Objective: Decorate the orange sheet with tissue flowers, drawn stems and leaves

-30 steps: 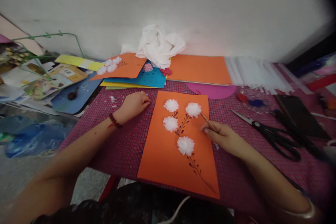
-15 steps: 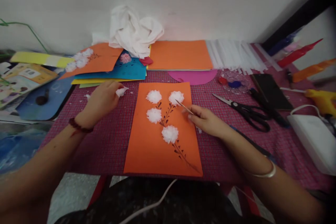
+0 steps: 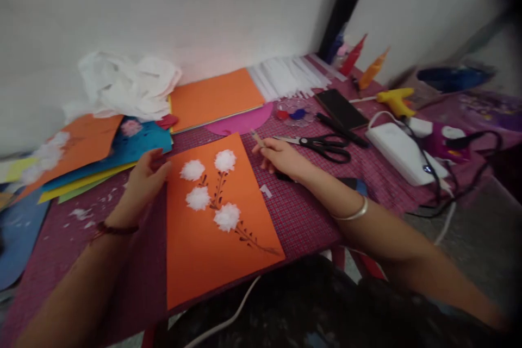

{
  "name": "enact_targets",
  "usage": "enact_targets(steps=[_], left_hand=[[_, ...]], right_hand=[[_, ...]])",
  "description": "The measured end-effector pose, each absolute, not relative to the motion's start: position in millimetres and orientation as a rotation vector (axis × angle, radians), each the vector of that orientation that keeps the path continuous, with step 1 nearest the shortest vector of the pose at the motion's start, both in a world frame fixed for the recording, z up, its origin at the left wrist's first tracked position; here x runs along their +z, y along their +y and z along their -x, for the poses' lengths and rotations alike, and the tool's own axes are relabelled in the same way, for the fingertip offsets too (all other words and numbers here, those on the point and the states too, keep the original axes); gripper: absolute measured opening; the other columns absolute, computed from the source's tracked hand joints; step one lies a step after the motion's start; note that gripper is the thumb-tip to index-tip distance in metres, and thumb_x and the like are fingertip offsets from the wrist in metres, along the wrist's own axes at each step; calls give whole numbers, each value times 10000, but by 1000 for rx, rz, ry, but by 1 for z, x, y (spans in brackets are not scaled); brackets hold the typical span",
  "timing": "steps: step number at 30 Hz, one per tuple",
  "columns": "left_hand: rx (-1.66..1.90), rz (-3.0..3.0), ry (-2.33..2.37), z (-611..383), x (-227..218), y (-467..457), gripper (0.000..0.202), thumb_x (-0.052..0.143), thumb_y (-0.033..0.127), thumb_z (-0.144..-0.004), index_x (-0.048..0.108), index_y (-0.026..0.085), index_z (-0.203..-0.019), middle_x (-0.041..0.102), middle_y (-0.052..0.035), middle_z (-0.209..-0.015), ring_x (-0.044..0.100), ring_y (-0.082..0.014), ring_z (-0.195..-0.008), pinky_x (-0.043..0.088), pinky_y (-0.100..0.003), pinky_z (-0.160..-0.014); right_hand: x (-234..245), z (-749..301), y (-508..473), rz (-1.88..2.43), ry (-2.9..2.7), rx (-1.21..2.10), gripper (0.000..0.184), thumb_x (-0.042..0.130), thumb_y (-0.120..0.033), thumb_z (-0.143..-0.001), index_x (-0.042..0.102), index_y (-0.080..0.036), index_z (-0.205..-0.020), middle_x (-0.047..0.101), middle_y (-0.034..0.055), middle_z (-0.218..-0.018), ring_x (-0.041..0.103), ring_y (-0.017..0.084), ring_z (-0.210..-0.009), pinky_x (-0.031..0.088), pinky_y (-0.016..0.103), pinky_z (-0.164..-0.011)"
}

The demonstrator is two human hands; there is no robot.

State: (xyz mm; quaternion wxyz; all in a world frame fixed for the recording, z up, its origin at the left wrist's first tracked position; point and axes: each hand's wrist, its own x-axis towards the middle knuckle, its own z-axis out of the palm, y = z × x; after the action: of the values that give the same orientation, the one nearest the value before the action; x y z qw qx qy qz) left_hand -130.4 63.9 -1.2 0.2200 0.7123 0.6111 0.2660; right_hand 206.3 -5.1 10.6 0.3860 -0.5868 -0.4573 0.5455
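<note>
An orange sheet of paper point(image 3: 196, 266) lies before me, with several fluffy white paper flowers point(image 3: 227, 217) on dark painted stems. Close to its upper left edge is my left hand point(image 3: 142, 187), thumb and fingers apart, with nothing visible in them. White paper scraps point(image 3: 81, 213) lie on the cloth left of that hand. My right hand point(image 3: 281, 157) is right of the sheet, its fingers closed on a thin stick point(image 3: 256, 138) that points up and left. The stick's tip is blurred. Scissors point(image 3: 324, 145) rest just beyond the right hand.
Back left are crumpled white tissue point(image 3: 126, 84) and stacked coloured papers point(image 3: 150, 141). Behind the sheet is more orange paper point(image 3: 216, 99) beside white strips point(image 3: 287, 77). At right are a phone point(image 3: 341, 107), a yellow glue gun point(image 3: 396, 101) and a white box with cables point(image 3: 403, 152).
The view has swung right. My left hand has let go of a white tissue piece and come near the sheet's edge. The right hand has drawn the stick away from the upper right flower.
</note>
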Motion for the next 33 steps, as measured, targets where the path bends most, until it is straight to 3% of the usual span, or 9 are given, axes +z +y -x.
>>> enact_targets(steps=[6, 12, 15, 18, 20, 21, 24, 28, 33], left_hand=[[758, -1575, 1781, 115, 0, 72, 349, 565, 397, -805, 583, 268, -1128, 653, -13, -818, 564, -140, -595, 372, -279, -468], [481, -1634, 1807, 107, 8, 71, 378, 566, 590, -804, 617, 227, -896, 593, 7, -622, 560, -153, -563, 390, -310, -480], [437, -1798, 1851, 103, 16, 79, 440, 476, 575, -896, 641, 179, -993, 668, 3, -702, 645, -164, -678, 440, -328, -565], [470, -2042, 1987, 94, 29, 75, 519, 426, 558, -933, 634, 126, -1133, 737, -49, -974, 689, -239, -908, 506, -409, -688], [562, -2168, 2041, 80, 38, 61, 520, 411, 573, -955, 596, 179, -1239, 696, -60, -1191, 649, -284, -1090, 491, -475, -770], [598, -2331, 1924, 70, 42, 50, 480, 368, 490, -1021, 546, 119, -1269, 658, -86, -1239, 626, -259, -1134, 426, -489, -801], [459, -2594, 1374, 24, 44, 14, 235, 524, 361, -960, 664, 192, -1042, 707, -44, -1008, 671, -190, -877, 518, -376, -774], [-132, -2950, 836, -38, 33, -18, 184, 523, 235, -958, 665, 148, -1036, 690, -106, -1025, 644, -259, -994, 516, -379, -844], [-307, -3144, 785, -71, 25, -15, 240, 412, 143, -992, 652, 134, -990, 677, -120, -964, 644, -261, -917, 486, -371, -776]], right_hand=[[0, -198, 0, 1464, -1281, 1436, 223, 414, -85, -974, 594, -186, -890, 545, -40, -538, 502, 84, -450, 397, 158, -390], [-4, -196, 10, 1453, -1230, 1404, 230, 429, -99, -991, 608, -170, -864, 507, -39, -513, 495, 91, -457, 416, 168, -418], [-3, -198, 20, 1393, -1169, 1313, 204, 448, -106, -993, 618, -157, -893, 539, -26, -609, 538, 88, -528, 462, 177, -491], [1, -204, 27, 1381, -1116, 1144, 243, 390, -80, -993, 629, -123, -986, 587, -5, -782, 555, 61, -619, 462, 158, -576], [7, -208, 27, 1379, -1091, 1094, 270, 356, -84, -998, 622, -106, -1037, 599, 5, -876, 557, 43, -646, 444, 146, -595], [10, -210, 26, 1374, -1084, 1094, 273, 347, -93, -1002, 615, -101, -1053, 600, 8, -908, 556, 37, -640, 435, 142, -586], [16, -215, 22, 1350, -1095, 1117, 299, 302, -115, -1017, 594, -84, -1069, 587, 2, -939, 536, 7, -592, 402, 126, -566], [11, -220, 17, 1321, -1128, 1142, 275, 313, -126, -1019, 587, -111, -1032, 594, -18, -849, 512, 9, -551, 395, 125, -550], [-1, -228, 17, 1382, -1148, 1143, 197, 396, -140, -990, 584, -172, -939, 622, 10, -804, 515, 84, -522, 397, 211, -466]])
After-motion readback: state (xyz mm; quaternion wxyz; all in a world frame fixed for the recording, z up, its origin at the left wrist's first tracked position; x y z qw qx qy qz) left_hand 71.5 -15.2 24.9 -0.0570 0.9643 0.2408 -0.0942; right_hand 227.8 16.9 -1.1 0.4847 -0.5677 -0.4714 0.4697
